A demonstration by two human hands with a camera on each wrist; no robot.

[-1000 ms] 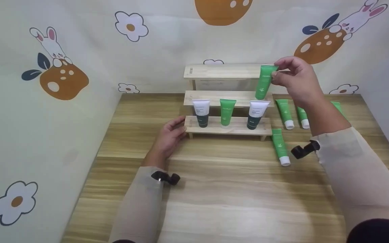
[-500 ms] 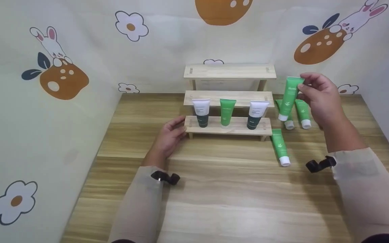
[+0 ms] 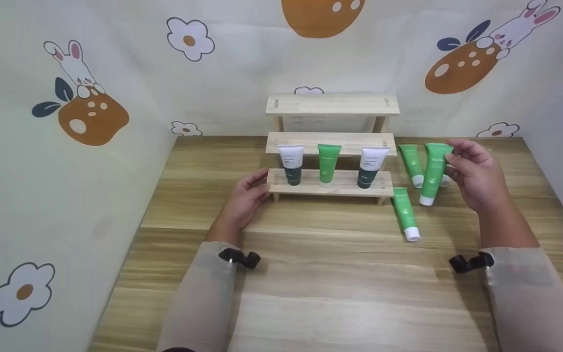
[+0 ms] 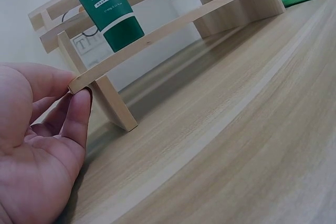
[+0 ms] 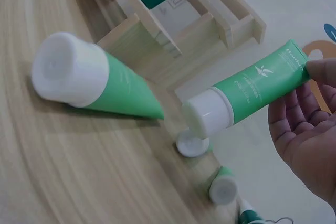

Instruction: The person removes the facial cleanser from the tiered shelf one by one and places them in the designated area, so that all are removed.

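Rack [image 3: 311, 141] in downward head, close wrist views

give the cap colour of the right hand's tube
The cap is white, clearest in the right wrist view.

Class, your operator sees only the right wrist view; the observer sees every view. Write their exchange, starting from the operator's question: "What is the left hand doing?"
Observer: The left hand pinches the left end of the pale wooden three-tier rack's lowest shelf.
Operator: What is the full line-up on that shelf?
Observer: A green squeeze tube stands between two white-and-dark-green squeeze tubes.
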